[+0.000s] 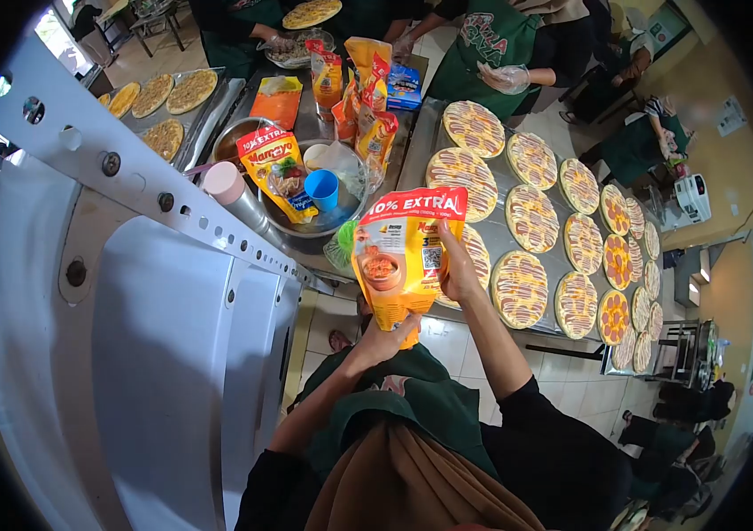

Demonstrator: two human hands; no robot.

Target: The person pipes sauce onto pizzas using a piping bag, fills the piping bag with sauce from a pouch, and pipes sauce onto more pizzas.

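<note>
A yellow and red mayonnaise pouch (394,234) marked "10% EXTRA" is held up in front of my chest. My left hand (385,342) is closed around its narrow lower end. Along the pouch's right edge, my right hand (459,270) grips it, with some fingers hidden behind. Just beyond, a metal basin (354,217) holds a blue cup (321,188) and a similar pouch (272,168) leans there. A green item (346,239) in clear plastic sits close to the held pouch's left side.
Topped pizzas (531,288) cover the metal table (502,177) at right. More pouches (376,133) stand at the back beside a blue box (405,87). A perforated metal frame (164,202) borders my left. Across the table, a person in a green apron shows a gloved hand (505,78).
</note>
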